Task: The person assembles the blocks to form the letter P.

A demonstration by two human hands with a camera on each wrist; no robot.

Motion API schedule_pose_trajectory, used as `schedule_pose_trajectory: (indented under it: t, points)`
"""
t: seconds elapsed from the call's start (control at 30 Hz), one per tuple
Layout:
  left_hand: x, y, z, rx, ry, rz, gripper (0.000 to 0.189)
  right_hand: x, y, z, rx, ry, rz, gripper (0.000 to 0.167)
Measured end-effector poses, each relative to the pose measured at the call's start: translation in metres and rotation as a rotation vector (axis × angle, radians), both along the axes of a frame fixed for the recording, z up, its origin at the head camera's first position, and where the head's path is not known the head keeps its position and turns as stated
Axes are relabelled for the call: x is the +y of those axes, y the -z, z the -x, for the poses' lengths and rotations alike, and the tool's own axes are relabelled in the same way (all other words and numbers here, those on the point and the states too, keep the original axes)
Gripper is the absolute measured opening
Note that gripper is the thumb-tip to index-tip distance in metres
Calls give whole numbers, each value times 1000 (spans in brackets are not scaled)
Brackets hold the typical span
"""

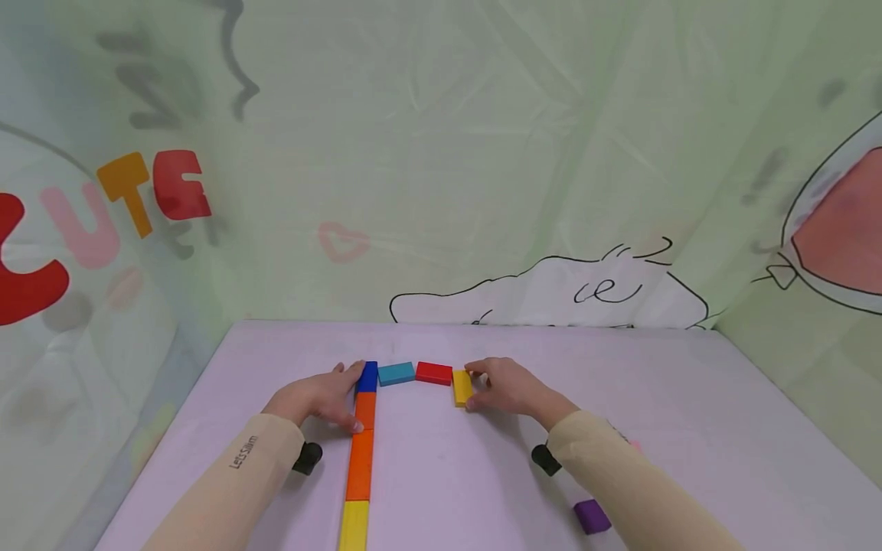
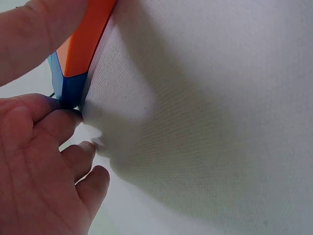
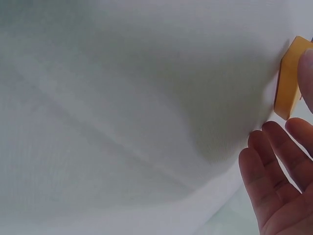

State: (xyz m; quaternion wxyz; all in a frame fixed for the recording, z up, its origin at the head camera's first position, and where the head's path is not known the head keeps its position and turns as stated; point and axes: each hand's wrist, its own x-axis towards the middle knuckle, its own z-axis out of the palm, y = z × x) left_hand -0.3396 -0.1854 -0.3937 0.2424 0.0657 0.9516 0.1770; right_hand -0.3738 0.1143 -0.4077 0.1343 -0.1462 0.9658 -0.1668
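My left hand (image 1: 324, 396) lies along the left side of a block row. Its fingertips touch the far end of the blue block (image 1: 367, 377), and its thumb rests at the joint of two orange blocks (image 1: 363, 451). In the left wrist view the thumb overlaps an orange block (image 2: 85, 46). My right hand (image 1: 508, 385) pinches a yellow block (image 1: 462, 388) between thumb at its near end and index finger at its far end; the other fingers extend beside it. A teal block (image 1: 396, 374) and a red block (image 1: 434, 373) lie between the blue and yellow ones.
Another yellow block (image 1: 354, 526) continues the row toward me. A purple block (image 1: 592, 516) lies beside my right forearm, and a pink piece (image 1: 635, 445) shows partly behind that sleeve. Both wrists carry black cameras (image 1: 308, 458). A printed curtain (image 1: 441, 153) closes off the white table's (image 1: 441, 474) far edge.
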Motion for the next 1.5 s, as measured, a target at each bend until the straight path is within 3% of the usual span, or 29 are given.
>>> schedule_pose_trajectory:
  t: [0.27, 0.47, 0.63, 0.83, 1.07, 1.2, 1.27, 1.37, 1.5]
  points:
    - [0, 0, 0, -7, -7, 1, 105, 8, -6, -5, -37, 8, 26, 64]
    - [0, -1, 0, -5, -1, 9, 106, 24, -14, -17, -61, -25, 42, 54]
    - [1, -3, 0, -6, -1, 6, 105, 45, -18, -40, -82, -33, 71, 47]
    - [1, -2, 0, -12, 1, -3, 105, 77, -19, -77, -75, -80, 132, 43]
    - [0, -1, 0, -19, -1, -2, 106, 128, -13, -116, 16, -182, 151, 35]
    - [1, -1, 0, -22, 0, -1, 106, 151, -3, -130, -29, -161, 191, 31]
    - [1, -2, 0, -22, -2, 1, 106, 157, 0, -134, -115, -102, 207, 31]
    - [1, -2, -1, -16, 2, 6, 106, 163, 5, -140, -162, -64, 230, 33]
    - [1, -3, -2, -11, 8, 2, 105, 169, 11, -146, -125, -90, 234, 34]
